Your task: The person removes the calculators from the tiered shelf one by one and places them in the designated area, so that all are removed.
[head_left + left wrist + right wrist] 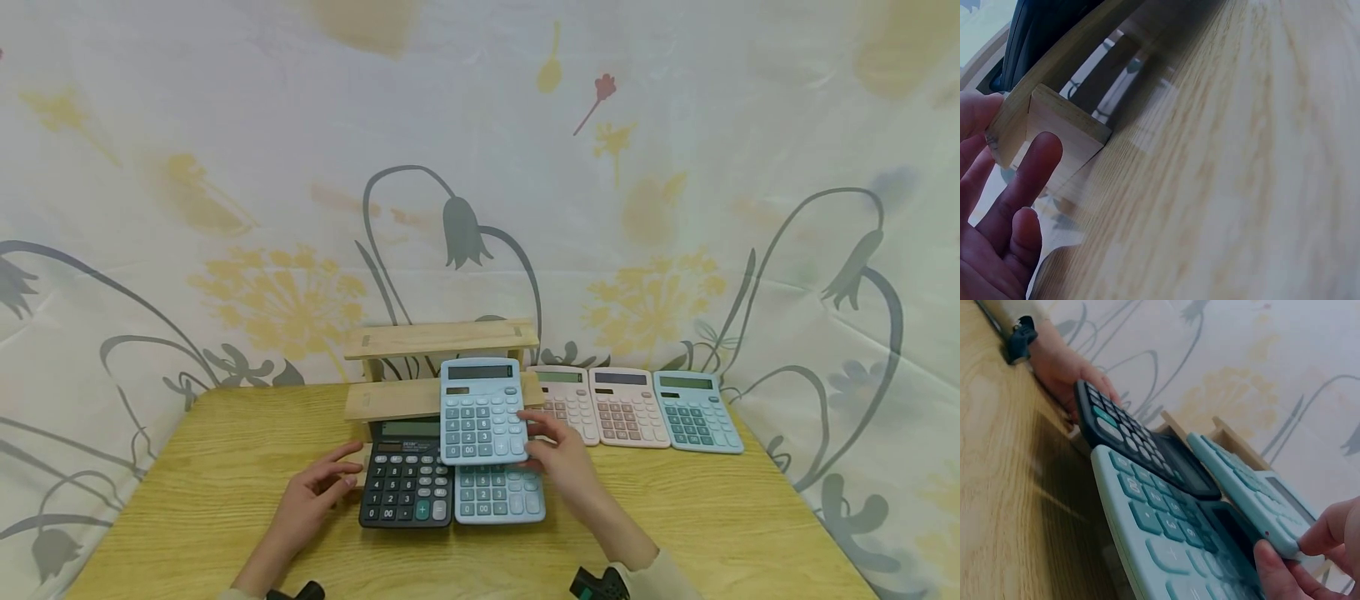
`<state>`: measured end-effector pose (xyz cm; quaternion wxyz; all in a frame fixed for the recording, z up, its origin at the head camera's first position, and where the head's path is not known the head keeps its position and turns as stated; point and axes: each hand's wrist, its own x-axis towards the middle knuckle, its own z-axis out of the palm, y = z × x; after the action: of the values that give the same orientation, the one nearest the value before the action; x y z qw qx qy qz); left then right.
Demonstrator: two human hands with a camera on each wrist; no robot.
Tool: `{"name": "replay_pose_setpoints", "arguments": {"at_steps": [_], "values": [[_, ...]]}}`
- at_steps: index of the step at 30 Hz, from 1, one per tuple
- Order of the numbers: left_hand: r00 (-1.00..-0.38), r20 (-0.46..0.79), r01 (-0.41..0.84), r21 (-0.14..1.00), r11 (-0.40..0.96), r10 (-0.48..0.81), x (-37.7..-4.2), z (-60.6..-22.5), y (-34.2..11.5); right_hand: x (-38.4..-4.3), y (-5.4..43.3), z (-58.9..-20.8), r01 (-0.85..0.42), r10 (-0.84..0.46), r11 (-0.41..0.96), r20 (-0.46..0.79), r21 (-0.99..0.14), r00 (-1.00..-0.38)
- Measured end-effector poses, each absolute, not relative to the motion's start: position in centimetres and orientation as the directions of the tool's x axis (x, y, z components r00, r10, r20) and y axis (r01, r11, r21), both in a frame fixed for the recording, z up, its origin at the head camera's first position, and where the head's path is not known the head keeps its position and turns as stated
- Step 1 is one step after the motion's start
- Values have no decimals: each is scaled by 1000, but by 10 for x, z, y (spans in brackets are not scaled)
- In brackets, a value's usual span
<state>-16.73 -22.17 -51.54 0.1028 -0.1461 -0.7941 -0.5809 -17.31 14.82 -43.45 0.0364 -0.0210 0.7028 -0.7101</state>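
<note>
Table [750,517]: I see two pink calculators [628,408], one blue calculator [697,412], far right;
Wooden rack [442,337]: black calculator [407,483] left, lower blue calculator [500,500] right;
Raised blue calculator [483,412]: above the lower one;
Right hand [564,465]: pinching its right edge;
Left hand [309,498]: at the rack's left end; grip, I cannot tell

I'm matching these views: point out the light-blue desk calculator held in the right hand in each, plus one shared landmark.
Head: light-blue desk calculator at centre, below mid-height, pinched by the right hand.
Left wrist: not in it.
Right wrist: same calculator, right of centre.
Shared landmark: the tiered wooden rack, in all three.
</note>
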Motion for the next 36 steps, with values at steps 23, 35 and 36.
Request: {"name": "replay_pose_setpoints", "arguments": {"at_steps": [23, 35, 36], "values": [[-936, 331, 351, 894, 277, 118, -168, -515, -222, -165, 201, -438, 34, -15, 106, -35, -994, -999], [-939, 322, 343, 906, 249, 124, -167, -516, -222, -160, 233, -442, 50, 6, 87, -49, -995, -999], [-939, 321, 342, 907, 246, 124, -167, -516, -222, -159, 235, -442, 54, 10, 79, -53, -995, -999]]}}
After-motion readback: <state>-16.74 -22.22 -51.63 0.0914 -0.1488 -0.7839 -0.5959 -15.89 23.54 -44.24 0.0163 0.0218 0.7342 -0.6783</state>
